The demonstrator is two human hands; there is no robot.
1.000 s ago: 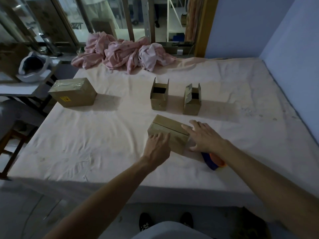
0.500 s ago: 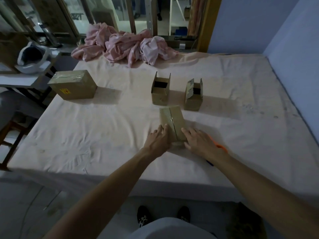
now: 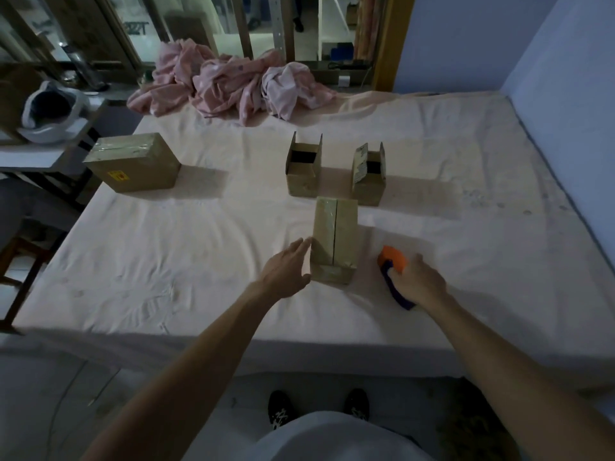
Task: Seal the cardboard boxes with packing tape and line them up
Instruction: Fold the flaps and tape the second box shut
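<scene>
On a pale bedsheet [image 3: 166, 261], near edge: lays left hand [image 3: 286, 271], fingers [image 3: 299, 247] straight, against the closed box [image 3: 336, 237]; curls right hand [image 3: 421, 282] round the tape dispenser [image 3: 392, 260] just beside. Beyond, two open boxes [image 3: 303, 171]; far left, a taped box [image 3: 133, 163]; rearmost, pink cloth [image 3: 233, 84].

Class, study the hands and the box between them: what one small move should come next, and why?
Probably the right hand lifts the tape dispenser onto the near box: its flaps are folded shut, the centre seam looks untaped, and the left hand touches its side.
</scene>
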